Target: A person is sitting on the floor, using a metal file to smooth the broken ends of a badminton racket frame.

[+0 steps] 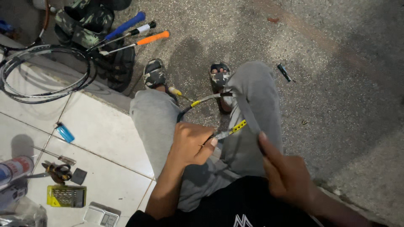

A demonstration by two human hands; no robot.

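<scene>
I sit with grey trousers and camouflage sandals on a speckled floor. My left hand grips a badminton racket frame, silver and black with yellow marks, which lies across my lap; its curved rim reaches toward my feet. My right hand is raised beside my right knee, with thumb and finger pinching the lower end of a grey strip. The strip runs up from my fingers to the racket rim near my right knee.
Several rackets with blue, white and orange handles lie at upper left on a camouflage bag. The white tiles at left hold a blue lighter, scissors, a yellow bit case, a small scale and a spray can. A small black tool lies on the floor.
</scene>
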